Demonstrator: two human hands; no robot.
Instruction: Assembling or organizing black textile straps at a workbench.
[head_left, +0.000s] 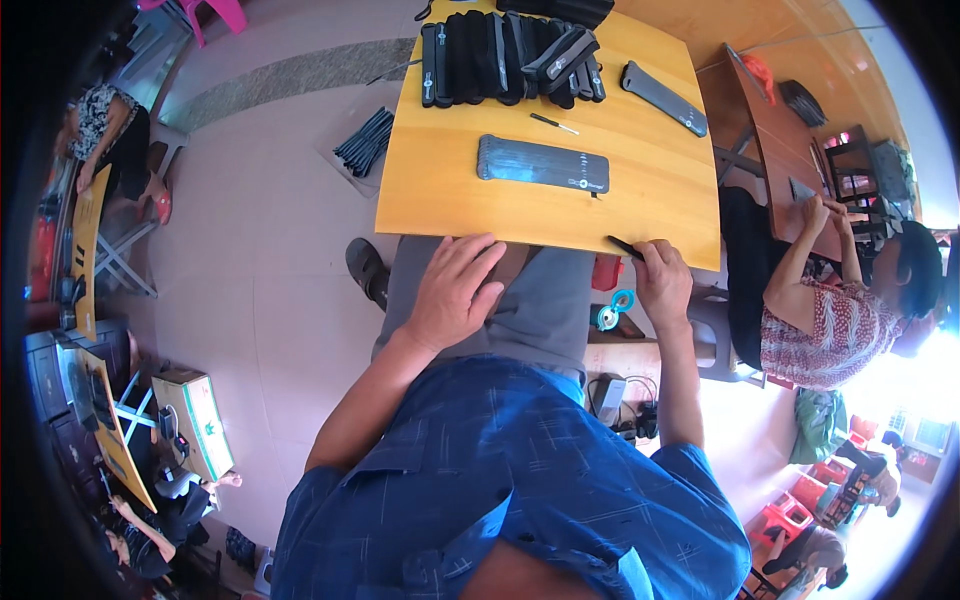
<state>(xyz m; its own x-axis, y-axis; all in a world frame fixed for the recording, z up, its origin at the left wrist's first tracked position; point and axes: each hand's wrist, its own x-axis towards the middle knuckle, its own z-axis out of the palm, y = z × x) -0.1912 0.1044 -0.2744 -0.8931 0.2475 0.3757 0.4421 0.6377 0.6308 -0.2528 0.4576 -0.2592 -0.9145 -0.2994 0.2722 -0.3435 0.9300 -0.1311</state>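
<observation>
My left hand (pixel 458 292) lies at the near edge of the yellow wooden table (pixel 440 205), over my lap, fingers outstretched and holding nothing. At the table's near right edge, my right hand (pixel 662 285) is closed round a slim black pen-like tool (pixel 624 246) that points up and left over the tabletop. A flat dark grey, ribbed sleeve-like piece (pixel 540 165) with a printed end lies between and beyond my hands. Just past it rests a thin black stick with a pale tip (pixel 553 123). Another dark grey flat piece (pixel 665 99) lies at the far right.
A pile of similar dark pieces (pixel 470 60) covers the table's far side. Dark strips (pixel 365 141) lie beyond its left edge. Below the right edge sits an open turquoise round container (pixel 612 312). A person (pixel 830 320) works at a brown table on the right.
</observation>
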